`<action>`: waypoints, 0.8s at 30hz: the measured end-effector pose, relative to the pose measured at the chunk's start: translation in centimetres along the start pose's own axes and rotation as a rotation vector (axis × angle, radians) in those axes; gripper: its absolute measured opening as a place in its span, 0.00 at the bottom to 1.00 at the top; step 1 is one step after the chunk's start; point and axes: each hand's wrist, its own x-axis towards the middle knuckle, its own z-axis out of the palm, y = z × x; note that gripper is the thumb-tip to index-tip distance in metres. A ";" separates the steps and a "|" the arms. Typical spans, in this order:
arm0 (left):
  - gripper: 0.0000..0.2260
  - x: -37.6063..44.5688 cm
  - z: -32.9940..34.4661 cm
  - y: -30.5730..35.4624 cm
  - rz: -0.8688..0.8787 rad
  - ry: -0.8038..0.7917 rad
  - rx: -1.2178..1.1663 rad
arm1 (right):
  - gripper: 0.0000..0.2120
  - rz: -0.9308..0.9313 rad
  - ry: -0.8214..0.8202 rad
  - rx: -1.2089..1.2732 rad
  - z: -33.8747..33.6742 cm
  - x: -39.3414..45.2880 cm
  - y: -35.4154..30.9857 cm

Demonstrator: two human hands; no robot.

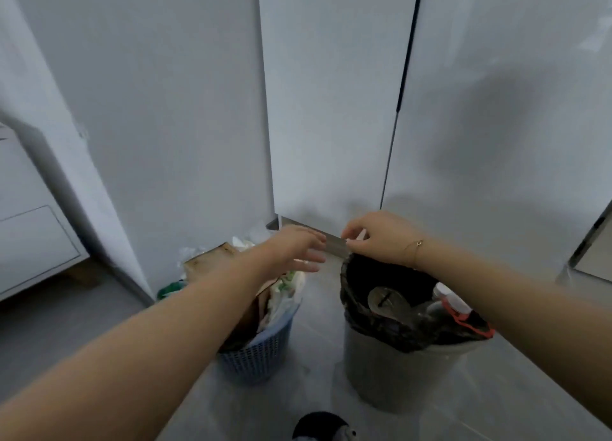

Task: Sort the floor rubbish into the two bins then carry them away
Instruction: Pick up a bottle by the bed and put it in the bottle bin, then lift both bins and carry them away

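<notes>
**Two hands above the bins, sorting nearly complete**

Head view, looking down into a white-walled corner. The blue basket [261, 351], at 7 o'clock from centre, is heaped above its rim with cardboard [212, 258], paper and plastic wrappers. The grey bin [397, 367], at 5 o'clock, carries a dark liner [367, 311] folded over its rim and holds a round metal lid [385, 300] and bottles; there is spare room inside.

The left hand [294, 248] reaches over the basket's far edge with fingers extended and loosely spread, gripping nothing visible. The right hand [374, 238] hovers at the bin's 12 o'clock rim, thumb and fingers pinching a small pale item [359, 237]; whether this is a scrap of rubbish or a fold of liner cannot be told. A dark object [323, 427] shows at 6 o'clock on the floor [318, 314], only partly in frame.

Probable hazards: the basket's load stands proud of the rim, so tilting it during lifting could spill wrappers back onto the floor. The liner sits loosely, so pulling it at one point may drag it off the rim or let it collapse inward. The pale item, if released beyond the rim, would fall behind the bin against the wall.
</notes>
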 end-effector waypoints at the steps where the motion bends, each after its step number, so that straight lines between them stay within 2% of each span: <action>1: 0.12 -0.1 -2.6 1.1 0.018 0.035 -0.058 | 0.12 -0.006 0.017 -0.002 0.3 1.2 -1.4; 3: 0.13 -0.1 -7.2 2.5 0.078 0.145 -0.070 | 0.11 0.001 0.042 0.032 0.9 3.8 -4.0; 5: 0.12 -0.2 -10.8 2.2 0.125 0.218 0.029 | 0.10 0.021 0.073 0.100 2.0 6.7 -6.5; 7: 0.10 -0.6 -13.1 0.4 0.157 0.216 0.069 | 0.10 0.027 0.070 0.200 3.8 9.6 -8.5; 10: 0.12 -1.1 -15.4 -3.1 0.204 0.208 0.001 | 0.08 0.031 0.080 0.362 6.6 13.2 -10.8; 16: 0.14 2.2 -22.2 -8.1 0.248 0.376 -0.058 | 0.11 -0.033 0.118 0.393 12.5 21.3 -15.2; 20: 0.13 4.2 -24.2 -9.4 0.293 0.391 -0.059 | 0.09 -0.167 -0.075 0.337 14.2 25.7 -16.4; 22: 0.12 4.9 -24.7 -9.2 0.269 0.384 -0.094 | 0.10 -0.155 -0.208 0.367 14.5 26.3 -16.5; 24: 0.12 5.4 -25.4 -8.9 0.241 0.379 -0.115 | 0.11 -0.110 -0.257 0.382 14.6 26.3 -16.1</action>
